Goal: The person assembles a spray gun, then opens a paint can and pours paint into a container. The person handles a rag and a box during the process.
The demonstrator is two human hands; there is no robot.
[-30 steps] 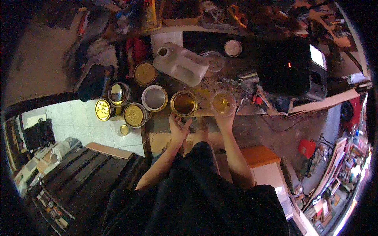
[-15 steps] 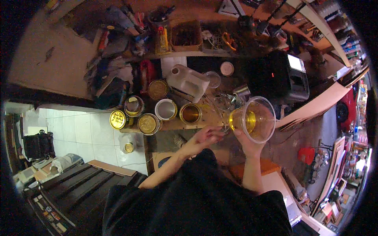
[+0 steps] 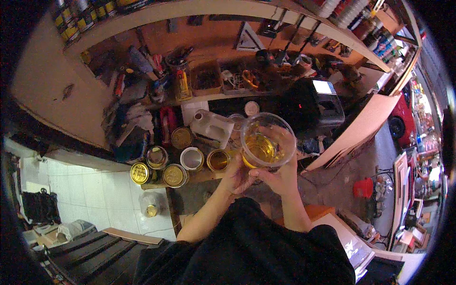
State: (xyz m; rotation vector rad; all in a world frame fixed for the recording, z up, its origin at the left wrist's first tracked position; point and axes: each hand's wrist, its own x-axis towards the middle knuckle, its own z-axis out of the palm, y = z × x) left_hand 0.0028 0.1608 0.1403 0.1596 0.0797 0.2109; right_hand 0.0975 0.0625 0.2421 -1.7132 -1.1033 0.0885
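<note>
A clear plastic tub [image 3: 285, 137] with yellow liquid in its bottom is held up in front of me, tilted so that I look into it. My right hand [image 3: 281, 181] is wrapped round its right side, the thumb across the lower wall. From the lower left my left hand [image 3: 236, 177] also grips the tub; its fingers are partly hidden behind it. Just left of that hand, an open can of amber liquid [image 3: 219, 160] stands on the bench. Beside it is an open can with a pale grey inside [image 3: 192, 158].
Lidded cans [image 3: 175, 175] crowd the bench's left end. Behind them lies a translucent jug [image 3: 212, 129], with a round white lid [image 3: 251, 108] farther back. A black machine with a lit screen [image 3: 323, 107] stands at right. Tools and boxes line the back.
The tub has moved left, towards my middle, in my right hand. My left hand, free before, has come onto it. My view has tilted up, showing more shelf.
</note>
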